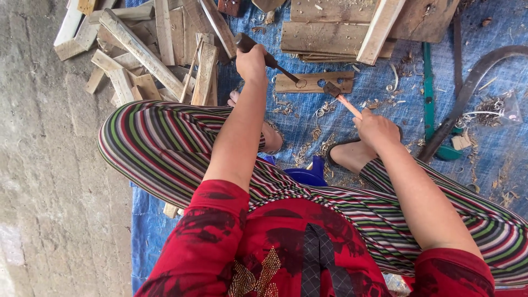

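My left hand (pixel 251 64) grips a chisel (pixel 286 71) by its dark handle, and the metal tip rests on a small flat wooden piece (pixel 313 82) that has round holes cut in it. My right hand (pixel 377 130) holds a hammer by its light wooden handle (pixel 349 106). The dark hammer head (pixel 331 88) hovers just over the right end of that piece. The piece lies on a blue tarp (pixel 385 93) in front of my bare feet and striped trouser legs.
A heap of wood offcuts (pixel 148 55) lies at the upper left and planks (pixel 335 27) sit beyond the workpiece. To the right are a curved dark metal strip (pixel 467 88) and a green bar (pixel 428 82). Shavings litter the tarp. Bare concrete (pixel 49 165) is on the left.
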